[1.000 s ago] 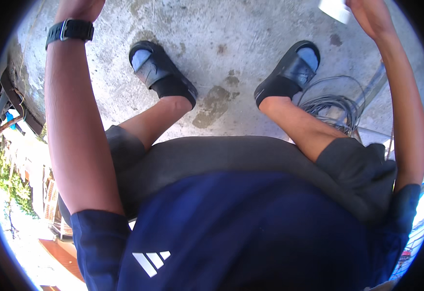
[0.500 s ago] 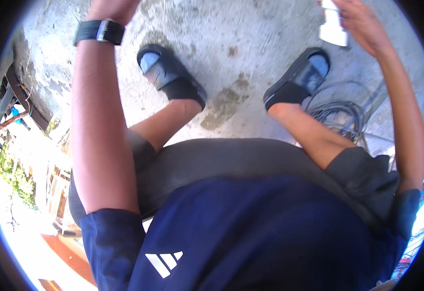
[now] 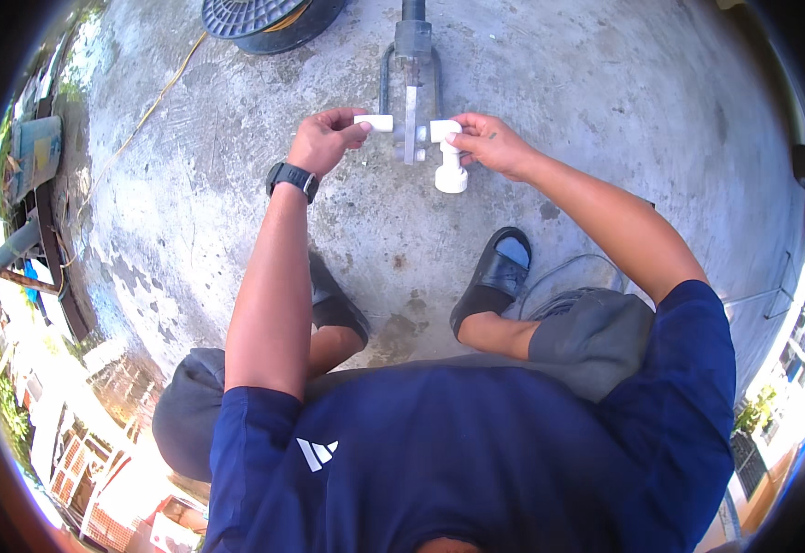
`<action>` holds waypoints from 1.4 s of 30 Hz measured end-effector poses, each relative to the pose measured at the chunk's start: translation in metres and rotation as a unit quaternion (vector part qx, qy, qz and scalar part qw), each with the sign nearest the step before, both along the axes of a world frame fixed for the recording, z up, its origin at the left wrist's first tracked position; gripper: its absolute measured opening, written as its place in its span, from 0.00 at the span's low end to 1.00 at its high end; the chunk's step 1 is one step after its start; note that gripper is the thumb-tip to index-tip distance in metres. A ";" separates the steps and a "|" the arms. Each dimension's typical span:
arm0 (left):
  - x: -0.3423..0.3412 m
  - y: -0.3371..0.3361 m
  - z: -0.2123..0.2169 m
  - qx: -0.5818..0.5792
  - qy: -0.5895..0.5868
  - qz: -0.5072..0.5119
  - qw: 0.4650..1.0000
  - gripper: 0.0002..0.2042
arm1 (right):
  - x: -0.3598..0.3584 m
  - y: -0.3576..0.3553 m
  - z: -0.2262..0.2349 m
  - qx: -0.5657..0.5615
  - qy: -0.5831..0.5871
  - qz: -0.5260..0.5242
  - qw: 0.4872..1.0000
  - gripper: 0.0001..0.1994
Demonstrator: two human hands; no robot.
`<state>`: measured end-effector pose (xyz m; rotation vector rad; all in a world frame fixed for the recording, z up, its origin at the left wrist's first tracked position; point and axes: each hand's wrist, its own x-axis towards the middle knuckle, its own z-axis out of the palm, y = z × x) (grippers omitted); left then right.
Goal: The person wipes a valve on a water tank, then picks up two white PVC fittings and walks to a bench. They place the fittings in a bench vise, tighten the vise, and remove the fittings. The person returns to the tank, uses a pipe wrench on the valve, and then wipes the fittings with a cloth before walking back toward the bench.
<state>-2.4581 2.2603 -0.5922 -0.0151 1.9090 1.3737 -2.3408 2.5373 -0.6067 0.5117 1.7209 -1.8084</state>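
Pinched in the fingers of my left hand [image 3: 325,140] is a short white plastic pipe [image 3: 374,123]. My right hand [image 3: 496,146] grips a white plastic pipe fitting [image 3: 451,168], which bends at the top and has a wide round collar at its lower end. Between the two hands stands what looks like a pipe welding iron [image 3: 411,101], with a dark handle, a narrow metal plate and small round sockets at its sides. The pipe points at its left side and the fitting's upper end at its right. Whether either touches a socket I cannot tell.
A dark cable reel [image 3: 278,23] lies at the far left, with a yellow cable [image 3: 158,100] trailing from it. My sandalled feet rest on the stained concrete floor [image 3: 227,184]. Coiled cable [image 3: 564,300] lies beside my right leg. Crates [image 3: 98,488] stand at the lower left.
The view has shifted, bringing the welding iron and reel into sight. Both hands have come together around the iron. The pipe in my left hand now shows; the white piece at my right shows fully.
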 end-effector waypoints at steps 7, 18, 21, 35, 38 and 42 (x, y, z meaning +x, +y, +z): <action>-0.001 -0.010 -0.026 0.045 -0.037 -0.019 0.998 0.16 | 0.004 -0.003 -0.009 0.011 -0.007 -0.022 1.000 0.21; 0.003 -0.009 -0.029 0.102 -0.091 0.006 0.991 0.15 | 0.002 0.003 -0.013 -0.019 0.019 0.027 0.999 0.22; 0.006 -0.009 -0.030 0.114 -0.108 0.014 0.988 0.16 | 0.004 0.003 -0.015 -0.028 0.023 0.030 0.999 0.22; -0.009 -0.010 -0.033 0.002 -0.046 -0.135 0.990 0.21 | 0.003 0.003 -0.009 -0.011 0.003 0.021 1.000 0.23; -0.010 -0.010 -0.033 0.005 -0.006 -0.146 0.989 0.21 | 0.003 0.003 -0.014 -0.017 0.024 0.024 0.999 0.23; -0.006 -0.008 -0.034 0.012 0.004 -0.140 0.990 0.19 | 0.003 0.003 -0.022 -0.012 0.060 0.030 0.998 0.23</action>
